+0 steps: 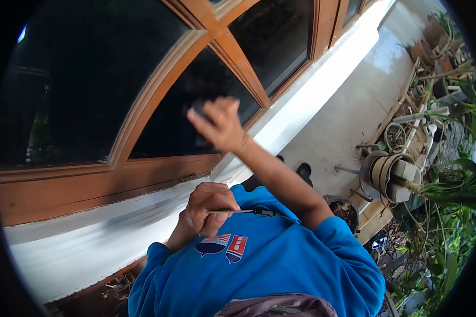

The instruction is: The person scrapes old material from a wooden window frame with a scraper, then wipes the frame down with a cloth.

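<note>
My left hand point(211, 207) is closed in front of my chest, its fingers wrapped around a thin pale strip point(243, 211). The strip points to the right and meets a small black piece point(265, 212) lying close to my blue shirt point(280, 253); its exact kind I cannot make out. Higher up, my right hand point(219, 124) is raised before a dark window pane point(166, 119). Motion smears its fingers, and a dark blur beside the fingertips may be an object or the pane behind.
Brown wooden frames point(217, 37) divide the window. Below runs a white wall ledge point(322, 79). To the right are a concrete walkway point(322, 132), a round pot point(391, 177) and leafy plants point(449, 253). A dark shoe point(304, 171) shows past my right arm.
</note>
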